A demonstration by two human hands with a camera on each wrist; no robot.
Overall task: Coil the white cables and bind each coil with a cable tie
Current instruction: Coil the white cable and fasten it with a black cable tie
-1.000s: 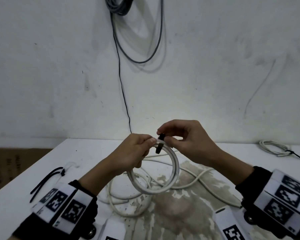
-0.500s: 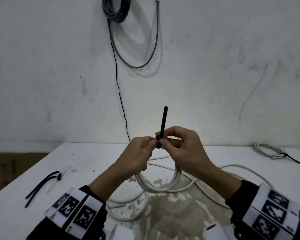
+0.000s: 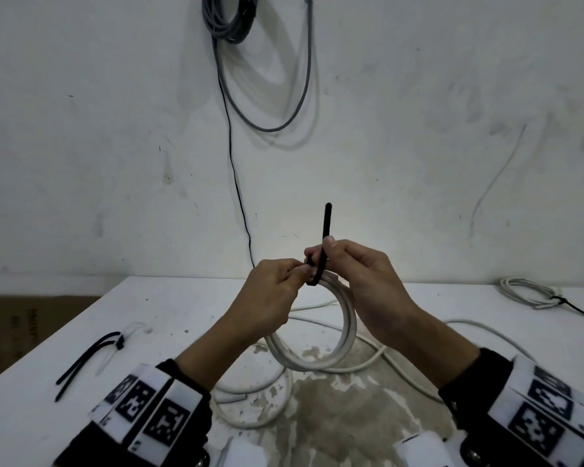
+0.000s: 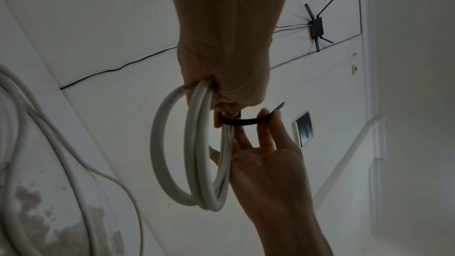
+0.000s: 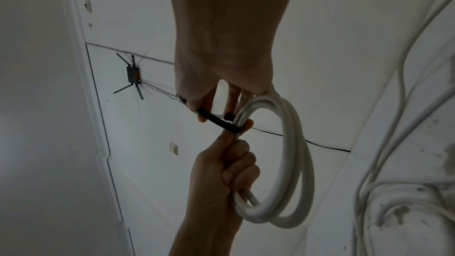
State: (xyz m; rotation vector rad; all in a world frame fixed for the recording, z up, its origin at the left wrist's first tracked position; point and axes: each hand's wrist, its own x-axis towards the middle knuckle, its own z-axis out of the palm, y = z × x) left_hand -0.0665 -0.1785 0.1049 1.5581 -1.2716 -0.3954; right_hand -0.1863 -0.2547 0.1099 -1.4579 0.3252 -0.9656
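Both bare forearms end in black sleeve cuffs, each with a chunky white wristband (image 3: pixel 142 407) wrapped over it, covered in square black-and-white pixel markers. The right-side band (image 3: pixel 550 409) looks the same, and small silver screws show just below its markers.

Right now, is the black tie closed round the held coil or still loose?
Looped but not cinched: the black tie wraps the coil, its tail sticking up, pinched by the right hand. Fastening: cannot tell.
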